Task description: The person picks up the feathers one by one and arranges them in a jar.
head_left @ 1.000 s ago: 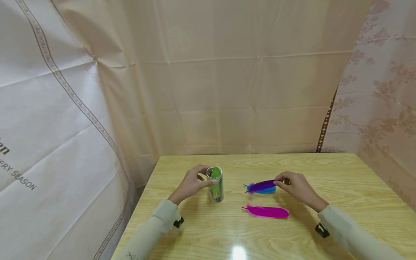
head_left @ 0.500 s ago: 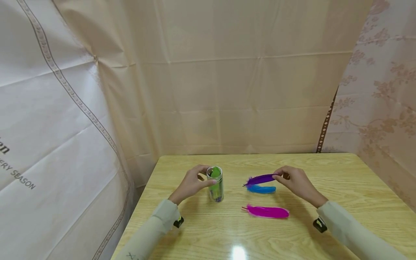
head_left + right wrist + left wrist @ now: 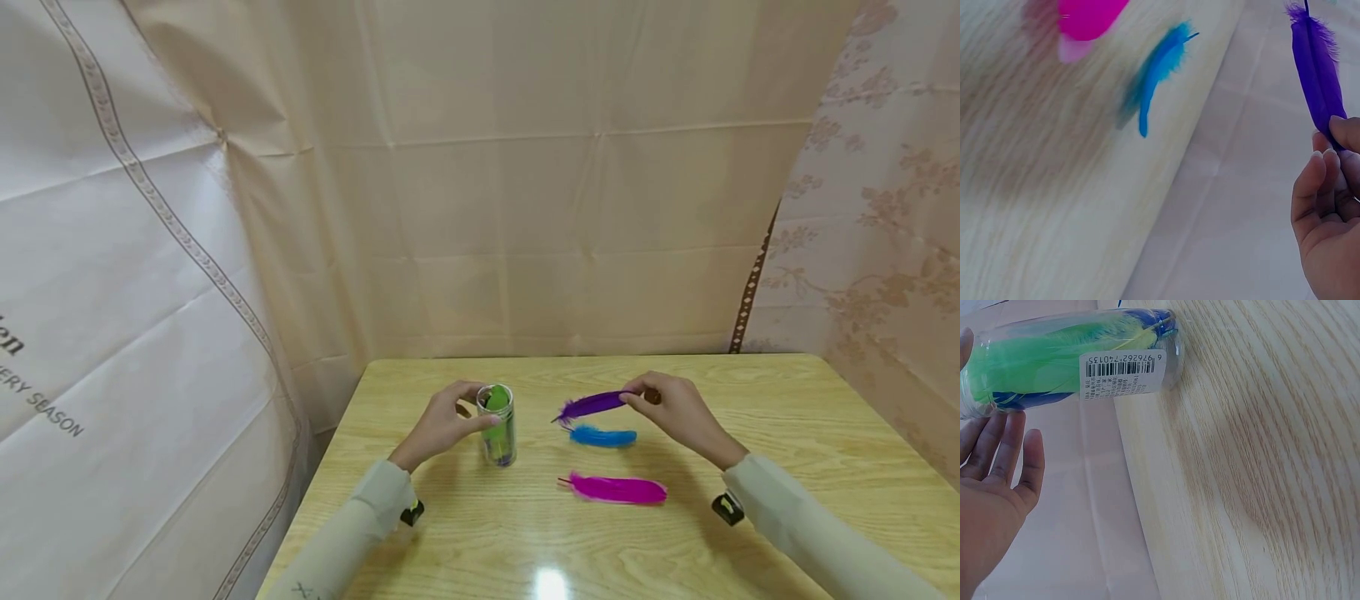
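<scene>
A clear jar (image 3: pixel 504 446) stands upright on the table, with green and blue feathers (image 3: pixel 1041 356) inside and a barcode label (image 3: pixel 1124 372) on its side. My left hand (image 3: pixel 442 423) grips the jar near its rim, thumb in front and fingers behind. Between thumb and fingertips my right hand (image 3: pixel 678 414) pinches a purple feather (image 3: pixel 590 405) by its tip, the quill end pointing left toward the jar. In the right wrist view the purple feather (image 3: pixel 1317 69) is raised off the table. A blue feather (image 3: pixel 603 437) lies just below it, and a pink feather (image 3: pixel 618 489) lies nearer me.
The wood-grain table (image 3: pixel 480 542) ends at a far edge against a beige hanging cloth (image 3: pixel 480 208). A white printed cloth (image 3: pixel 135 375) hangs at the left and a floral one (image 3: pixel 892 208) at the right.
My right hand has lifted the purple feather off the blue one and carried it up and slightly left. The left hand and jar have stayed in place.
</scene>
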A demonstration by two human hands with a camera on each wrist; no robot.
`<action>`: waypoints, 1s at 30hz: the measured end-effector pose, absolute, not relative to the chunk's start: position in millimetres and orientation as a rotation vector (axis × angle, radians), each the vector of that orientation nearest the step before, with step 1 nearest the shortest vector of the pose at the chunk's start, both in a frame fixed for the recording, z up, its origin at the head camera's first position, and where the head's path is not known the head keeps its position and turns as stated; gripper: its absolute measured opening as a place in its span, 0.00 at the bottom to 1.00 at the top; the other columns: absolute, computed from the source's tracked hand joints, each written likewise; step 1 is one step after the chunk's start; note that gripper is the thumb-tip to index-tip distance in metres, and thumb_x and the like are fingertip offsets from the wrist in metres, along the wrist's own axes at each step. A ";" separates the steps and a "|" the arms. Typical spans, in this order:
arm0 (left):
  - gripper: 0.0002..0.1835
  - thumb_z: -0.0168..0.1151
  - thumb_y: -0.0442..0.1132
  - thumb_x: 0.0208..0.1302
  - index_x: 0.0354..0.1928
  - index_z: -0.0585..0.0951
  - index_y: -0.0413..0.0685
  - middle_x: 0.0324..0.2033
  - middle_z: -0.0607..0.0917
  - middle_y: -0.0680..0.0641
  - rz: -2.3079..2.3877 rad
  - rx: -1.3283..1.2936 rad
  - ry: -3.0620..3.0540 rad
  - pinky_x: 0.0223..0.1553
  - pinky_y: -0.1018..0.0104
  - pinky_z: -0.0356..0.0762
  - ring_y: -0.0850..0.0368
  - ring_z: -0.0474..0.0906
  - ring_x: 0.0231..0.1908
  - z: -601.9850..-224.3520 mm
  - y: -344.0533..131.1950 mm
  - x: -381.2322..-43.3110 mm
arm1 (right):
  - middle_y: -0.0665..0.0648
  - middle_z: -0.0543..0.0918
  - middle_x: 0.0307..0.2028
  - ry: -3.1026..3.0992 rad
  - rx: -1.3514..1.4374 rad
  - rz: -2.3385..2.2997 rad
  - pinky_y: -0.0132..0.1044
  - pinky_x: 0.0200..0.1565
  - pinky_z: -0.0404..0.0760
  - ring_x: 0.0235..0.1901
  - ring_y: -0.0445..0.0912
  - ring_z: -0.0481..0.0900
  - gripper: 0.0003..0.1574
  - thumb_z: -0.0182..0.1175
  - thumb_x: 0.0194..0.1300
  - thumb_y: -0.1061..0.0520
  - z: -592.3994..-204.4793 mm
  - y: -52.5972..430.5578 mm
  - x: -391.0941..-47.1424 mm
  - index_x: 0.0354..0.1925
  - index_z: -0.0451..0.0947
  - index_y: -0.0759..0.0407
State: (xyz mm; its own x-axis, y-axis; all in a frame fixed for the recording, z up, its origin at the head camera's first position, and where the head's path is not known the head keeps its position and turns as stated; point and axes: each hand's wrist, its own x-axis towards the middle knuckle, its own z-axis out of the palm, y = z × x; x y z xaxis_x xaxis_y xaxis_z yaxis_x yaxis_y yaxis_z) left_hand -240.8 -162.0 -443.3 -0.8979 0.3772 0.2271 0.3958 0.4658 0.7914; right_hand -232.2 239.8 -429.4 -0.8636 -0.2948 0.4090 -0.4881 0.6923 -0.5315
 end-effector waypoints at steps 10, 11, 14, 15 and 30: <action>0.30 0.74 0.59 0.61 0.63 0.80 0.57 0.52 0.82 0.59 -1.438 -0.715 -2.674 0.49 0.57 0.80 0.59 0.79 0.50 -443.4 -162.3 -240.5 | 0.45 0.79 0.27 -2.574 0.641 0.939 0.35 0.28 0.68 0.26 0.43 0.69 0.05 0.67 0.72 0.53 -414.8 228.8 -239.1 0.41 0.88 0.53; 0.30 0.74 0.59 0.61 0.63 0.80 0.57 0.52 0.82 0.59 -1.436 -0.715 -2.675 0.48 0.57 0.80 0.58 0.79 0.50 -443.3 -162.3 -240.4 | 0.45 0.79 0.27 -2.569 0.639 0.936 0.35 0.28 0.68 0.25 0.43 0.69 0.06 0.67 0.72 0.53 -413.0 227.4 -239.6 0.41 0.88 0.52; 0.30 0.73 0.59 0.62 0.63 0.80 0.56 0.52 0.83 0.58 -1.428 -0.719 -2.674 0.49 0.57 0.80 0.56 0.79 0.51 -442.7 -162.3 -240.1 | 0.45 0.79 0.26 -2.542 0.642 0.928 0.35 0.28 0.69 0.25 0.43 0.69 0.06 0.67 0.72 0.52 -408.1 222.9 -241.8 0.40 0.88 0.53; 0.30 0.73 0.59 0.62 0.63 0.80 0.56 0.52 0.83 0.57 -1.426 -0.722 -2.671 0.49 0.57 0.80 0.55 0.79 0.51 -442.5 -162.3 -240.0 | 0.45 0.79 0.25 -2.536 0.643 0.926 0.35 0.27 0.69 0.25 0.43 0.69 0.06 0.67 0.72 0.52 -406.5 221.4 -242.4 0.40 0.88 0.52; 0.30 0.75 0.58 0.61 0.62 0.80 0.57 0.51 0.83 0.58 -1.470 -0.707 -2.671 0.50 0.55 0.80 0.55 0.79 0.51 -442.8 -162.2 -240.6 | 0.46 0.76 0.24 -2.486 0.685 0.945 0.34 0.26 0.69 0.24 0.43 0.69 0.07 0.67 0.72 0.53 -391.9 197.1 -247.6 0.40 0.88 0.55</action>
State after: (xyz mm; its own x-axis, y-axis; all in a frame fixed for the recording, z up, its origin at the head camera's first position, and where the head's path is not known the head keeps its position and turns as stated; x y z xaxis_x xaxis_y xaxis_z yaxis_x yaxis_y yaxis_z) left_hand -240.6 -162.2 -442.8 -0.8978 0.3803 0.2221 0.3912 0.4569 0.7988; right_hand -247.6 197.1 -391.9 -0.8032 -0.3017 0.5137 -0.5667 0.6529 -0.5026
